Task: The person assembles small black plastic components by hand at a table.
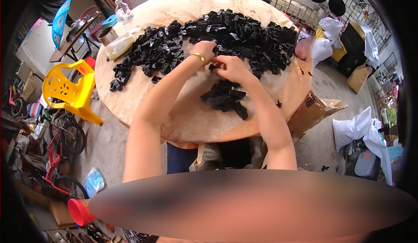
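Observation:
A broad heap of small black plastic parts spreads over the far half of the round table. At its near edge my left hand, with a gold bracelet on the wrist, has its fingers curled closed. Whatever sits in them is mostly hidden. Just right of and nearer than it, my right hand pinches a small black plastic part between thumb and fingers. A smaller pile of black plastic parts lies in front of my right wrist, apart from the main heap.
On the table's left side lie a whitish roll and a metal cup; a clear bottle stands farther back. A phone is at the right edge. A yellow chair stands left, an open cardboard box near right.

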### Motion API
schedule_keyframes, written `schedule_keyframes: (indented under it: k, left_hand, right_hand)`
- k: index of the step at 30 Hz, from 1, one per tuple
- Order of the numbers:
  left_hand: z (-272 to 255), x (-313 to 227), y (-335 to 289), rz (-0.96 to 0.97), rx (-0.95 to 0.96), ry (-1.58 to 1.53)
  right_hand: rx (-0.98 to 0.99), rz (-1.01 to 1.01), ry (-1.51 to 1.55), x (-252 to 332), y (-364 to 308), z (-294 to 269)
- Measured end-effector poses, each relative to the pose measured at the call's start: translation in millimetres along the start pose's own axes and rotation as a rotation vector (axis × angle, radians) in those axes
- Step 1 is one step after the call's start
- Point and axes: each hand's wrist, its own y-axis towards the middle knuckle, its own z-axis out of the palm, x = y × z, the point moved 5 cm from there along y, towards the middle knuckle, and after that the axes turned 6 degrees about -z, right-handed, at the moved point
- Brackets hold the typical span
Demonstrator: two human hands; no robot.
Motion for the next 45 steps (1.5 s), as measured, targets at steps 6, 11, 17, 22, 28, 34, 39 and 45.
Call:
schedule_keyframes:
  k: [6, 11, 17, 22, 28, 34, 39, 45]
  left_hand:
    - [-24.7, 19.3, -40.9, -0.185, 0.041, -1.085]
    - [-21.2, 13.1, -71.3, -0.171, 0.196, -1.580]
    - [-42.3, -1.4, -81.6, 0.011, 0.014, -1.363]
    - [-51.5, -6.5, -89.1, 0.037, -0.128, -1.060]
    - [-55.0, -4.6, -90.3, -0.016, -0.197, -1.139]
    - [-49.6, -2.6, -89.4, 0.021, -0.181, -1.189]
    - [-36.6, -17.8, -96.3, -0.030, -0.118, -1.706]
    - [-26.9, -7.8, -96.9, -0.251, 0.043, -1.842]
  right_hand:
    - [-0.271, -0.057, -0.082, 7.8, 2.2, -14.1]
    - [-0.315, 0.218, 0.932, 4.0, 4.5, -20.7]
    - [-0.231, 0.340, 1.201, 15.8, -1.7, -12.6]
    - [-0.200, 0.346, 1.240, 19.5, -1.4, -1.3]
    - [-0.252, 0.362, 1.235, 11.6, -2.9, 7.6]
    - [-0.293, 0.366, 1.202, 14.6, -4.0, 15.7]
    - [-0.521, 0.170, 0.847, 17.3, -2.9, 7.9]
    - [-0.419, 0.236, 0.770, 20.5, -3.0, 6.2]
